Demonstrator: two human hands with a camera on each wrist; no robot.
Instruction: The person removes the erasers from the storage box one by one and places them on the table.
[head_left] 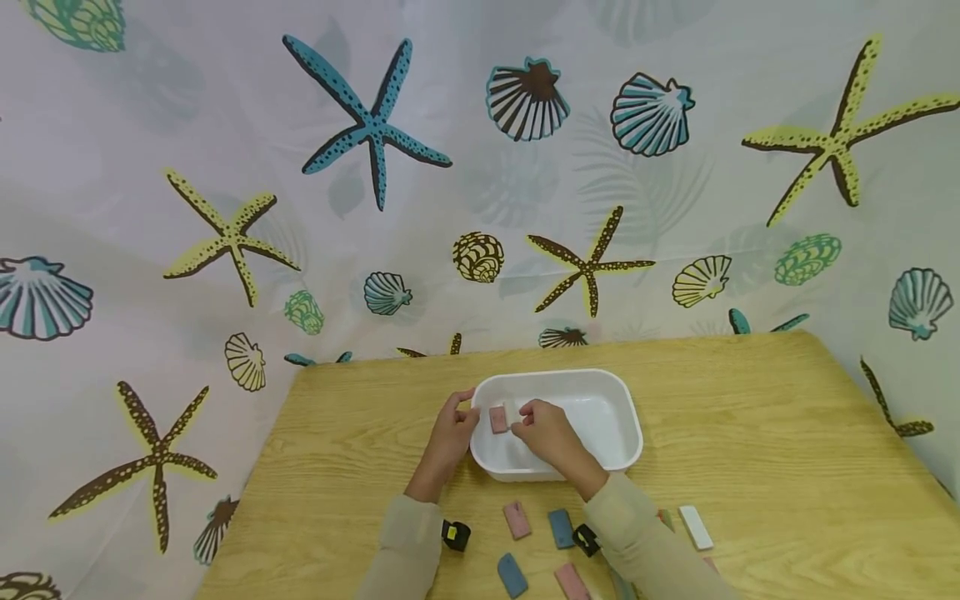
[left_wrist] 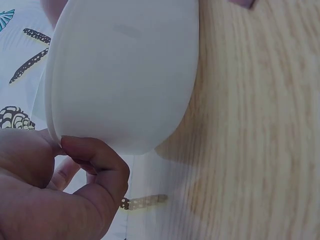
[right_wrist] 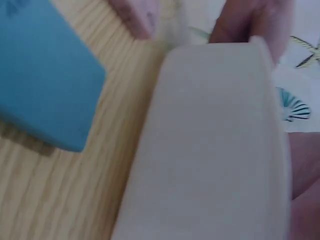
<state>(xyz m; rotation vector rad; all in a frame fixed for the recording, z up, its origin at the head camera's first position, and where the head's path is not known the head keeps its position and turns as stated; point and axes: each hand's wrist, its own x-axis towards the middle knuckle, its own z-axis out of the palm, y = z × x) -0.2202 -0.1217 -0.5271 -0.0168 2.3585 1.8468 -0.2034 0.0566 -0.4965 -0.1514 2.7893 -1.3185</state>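
A white plastic tub (head_left: 600, 421) stands on the wooden table. My left hand (head_left: 454, 425) pinches its left rim between thumb and fingers; the left wrist view shows this hand (left_wrist: 75, 185) at the tub's rim (left_wrist: 52, 100). Inside the tub, at the left, lies a pink eraser (head_left: 498, 420). Close beside it is a white eraser (head_left: 512, 412), which my right hand (head_left: 551, 432) holds at its right side with bent fingertips. In the right wrist view, the tub's outer wall (right_wrist: 200, 140) hides most of that hand.
Nearer me on the table lie a pink eraser (head_left: 517, 519), a blue eraser (head_left: 561, 528), another blue one with a slanted end (head_left: 512, 575), another pink one (head_left: 572, 581) and a white block (head_left: 696, 527). My right sleeve (head_left: 652, 542) partly covers more pieces. A patterned curtain (head_left: 480, 183) hangs behind.
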